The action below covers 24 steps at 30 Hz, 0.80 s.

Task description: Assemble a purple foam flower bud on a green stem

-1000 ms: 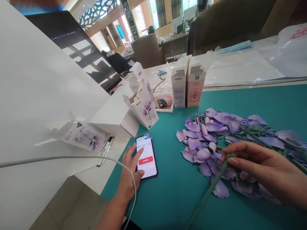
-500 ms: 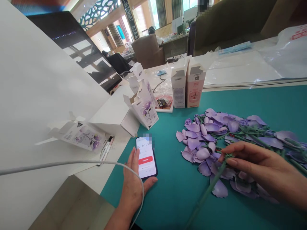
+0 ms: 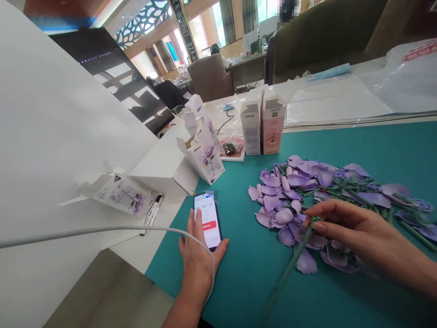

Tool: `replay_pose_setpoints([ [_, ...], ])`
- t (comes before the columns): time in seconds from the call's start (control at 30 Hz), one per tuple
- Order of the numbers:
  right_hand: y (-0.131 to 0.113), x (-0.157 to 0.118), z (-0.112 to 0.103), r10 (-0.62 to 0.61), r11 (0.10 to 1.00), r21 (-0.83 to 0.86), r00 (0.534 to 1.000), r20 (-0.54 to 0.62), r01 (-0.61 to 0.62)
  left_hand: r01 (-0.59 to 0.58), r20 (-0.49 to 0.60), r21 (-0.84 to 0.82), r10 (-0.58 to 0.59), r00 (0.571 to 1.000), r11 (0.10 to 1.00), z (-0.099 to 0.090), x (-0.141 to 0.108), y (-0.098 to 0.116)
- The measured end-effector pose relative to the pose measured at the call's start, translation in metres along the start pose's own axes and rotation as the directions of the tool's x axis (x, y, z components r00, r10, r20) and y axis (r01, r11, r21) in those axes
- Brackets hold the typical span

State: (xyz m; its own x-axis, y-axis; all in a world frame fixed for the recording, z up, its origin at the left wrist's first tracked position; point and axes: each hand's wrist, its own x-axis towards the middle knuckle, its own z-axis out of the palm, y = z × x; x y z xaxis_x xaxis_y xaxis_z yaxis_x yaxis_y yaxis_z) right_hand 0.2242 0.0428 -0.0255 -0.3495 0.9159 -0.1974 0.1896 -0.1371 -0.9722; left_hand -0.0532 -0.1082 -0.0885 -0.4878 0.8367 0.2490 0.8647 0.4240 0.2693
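Daylight is pouring through tall curtained windows [image 3: 226, 23] at the far end of the room, and a brown armchair [image 3: 209, 78] is standing before a cluttered desk [image 3: 247, 68]. An olive-green sofa [image 3: 324, 36] is filling the upper right — a dark lettered pillar [image 3: 182, 28] is rising beside a leaf-patterned lattice panel [image 3: 141, 23].

The phone [image 3: 206, 216] is partly hidden under the left hand [image 3: 200, 259].
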Motion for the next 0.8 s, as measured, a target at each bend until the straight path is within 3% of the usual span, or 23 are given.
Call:
replay_pose_setpoints([
  [0.1,0.001,0.000,-0.001,0.038,0.994,0.101,0.995,0.097,-0.047,0.011,0.003,0.009,-0.011,1.000,1.000,-0.002,-0.001,0.002],
  [0.33,0.003,-0.001,-0.002,0.019,0.990,0.135,0.994,0.109,-0.034,-0.036,-0.075,0.024,0.038,0.996,0.999,-0.009,-0.005,-0.004],
  [0.47,0.004,-0.001,-0.002,0.015,0.990,0.140,0.992,0.125,-0.033,-0.029,-0.029,0.056,0.031,0.999,0.998,-0.015,-0.007,-0.009],
  [0.8,0.010,-0.002,-0.005,-0.005,0.994,0.112,0.988,0.156,-0.012,0.069,0.100,-0.107,-0.059,0.993,0.992,-0.031,0.002,-0.016],
])
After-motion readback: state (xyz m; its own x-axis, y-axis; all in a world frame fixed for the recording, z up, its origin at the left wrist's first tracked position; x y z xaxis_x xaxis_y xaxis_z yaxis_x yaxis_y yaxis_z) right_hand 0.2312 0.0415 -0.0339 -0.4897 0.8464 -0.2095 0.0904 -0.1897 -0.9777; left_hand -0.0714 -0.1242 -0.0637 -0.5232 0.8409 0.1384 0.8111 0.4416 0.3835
